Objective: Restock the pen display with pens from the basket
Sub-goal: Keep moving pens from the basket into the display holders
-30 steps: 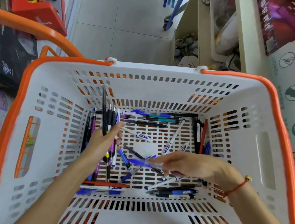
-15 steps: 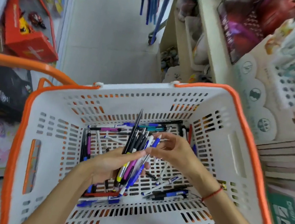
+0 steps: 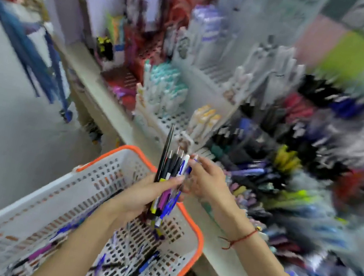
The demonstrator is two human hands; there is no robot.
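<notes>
Blurred pen display (image 3: 281, 159) along a shelf, right. Left hand (image 3: 142, 194) gripping a bundle of pens (image 3: 170, 179) above the basket (image 3: 195, 226); right hand (image 3: 205, 180) pinching one pen's top. More pens loose in the basket.

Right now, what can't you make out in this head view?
- Pen display: motion blur smears it; free slots unreadable.
- Right hand: its grip on the pen bundle is blurred, uncertain.
- Bundle's lower ends: hidden behind the left hand.
- Basket: near end cut off by the bottom edge.
</notes>
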